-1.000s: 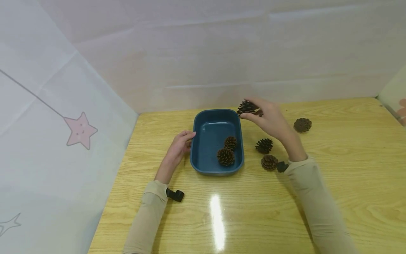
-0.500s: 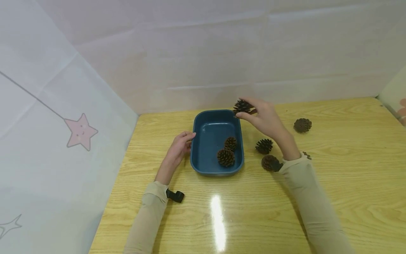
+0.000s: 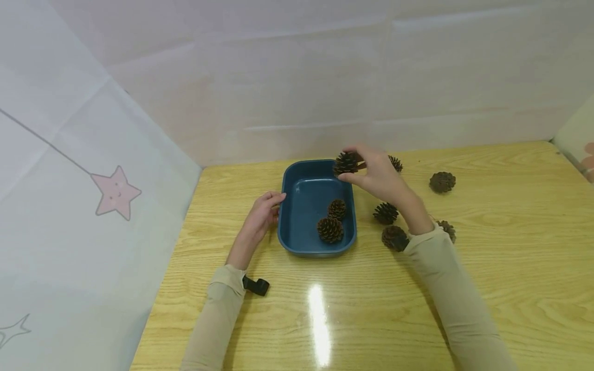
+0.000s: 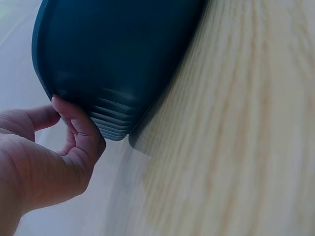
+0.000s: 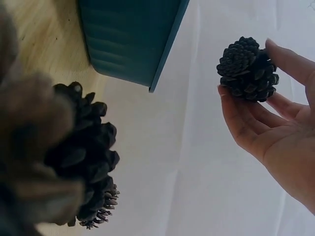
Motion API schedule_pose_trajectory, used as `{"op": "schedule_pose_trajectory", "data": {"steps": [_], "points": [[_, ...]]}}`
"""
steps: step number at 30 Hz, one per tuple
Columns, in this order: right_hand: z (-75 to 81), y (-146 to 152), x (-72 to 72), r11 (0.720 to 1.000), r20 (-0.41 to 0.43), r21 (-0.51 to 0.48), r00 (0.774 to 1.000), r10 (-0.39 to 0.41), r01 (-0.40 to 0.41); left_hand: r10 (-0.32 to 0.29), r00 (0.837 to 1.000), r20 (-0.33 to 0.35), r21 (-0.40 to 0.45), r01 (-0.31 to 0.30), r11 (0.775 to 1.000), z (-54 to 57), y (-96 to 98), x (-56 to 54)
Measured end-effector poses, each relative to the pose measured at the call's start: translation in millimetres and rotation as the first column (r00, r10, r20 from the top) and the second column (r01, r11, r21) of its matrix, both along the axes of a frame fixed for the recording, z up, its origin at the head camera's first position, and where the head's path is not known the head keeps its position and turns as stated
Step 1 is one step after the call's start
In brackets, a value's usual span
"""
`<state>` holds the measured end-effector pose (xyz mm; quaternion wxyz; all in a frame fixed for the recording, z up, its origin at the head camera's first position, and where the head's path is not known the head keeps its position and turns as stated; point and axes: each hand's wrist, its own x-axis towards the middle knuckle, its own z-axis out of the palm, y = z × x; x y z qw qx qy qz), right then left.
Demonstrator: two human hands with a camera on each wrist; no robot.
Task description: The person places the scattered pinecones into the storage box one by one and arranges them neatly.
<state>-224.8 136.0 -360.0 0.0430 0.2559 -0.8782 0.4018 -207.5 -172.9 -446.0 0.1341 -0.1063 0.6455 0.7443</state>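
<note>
Right hand [image 3: 378,175], just right of frame centre, pinches held cone [image 3: 345,165] between thumb and fingers, spread about cone-wide. Bin [image 3: 303,203] lies down-left of it, long axis up-down the frame. Held cone overlaps bin's upper right corner; right wrist view shows it apart from the rim. Left hand [image 3: 262,215] nearer bin, gripping its left rim.
</note>
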Motion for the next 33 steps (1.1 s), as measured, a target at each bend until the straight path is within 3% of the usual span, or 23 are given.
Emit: {"op": "schedule_pose_trajectory", "data": {"steps": [8, 19, 33], "points": [[-5.6, -8, -1.9, 0.999, 0.081, 0.026, 0.996, 0.022, -0.024, -0.002, 1.000, -0.002, -0.003, 0.002, 1.000, 0.4, -0.4, -0.2], [-18.5, -21, -3.7, 0.994, 0.080, 0.080, 0.995, 0.061, -0.068, -0.003, 1.000, -0.001, 0.006, 0.003, 1.000, 0.4, 0.5, -0.5], [-28.0, -27, -7.1, 0.989, 0.176, 0.118, 0.982, 0.063, -0.085, -0.005, 1.000, -0.013, -0.007, 0.005, 1.000, 1.1, 1.0, 1.1]]}}
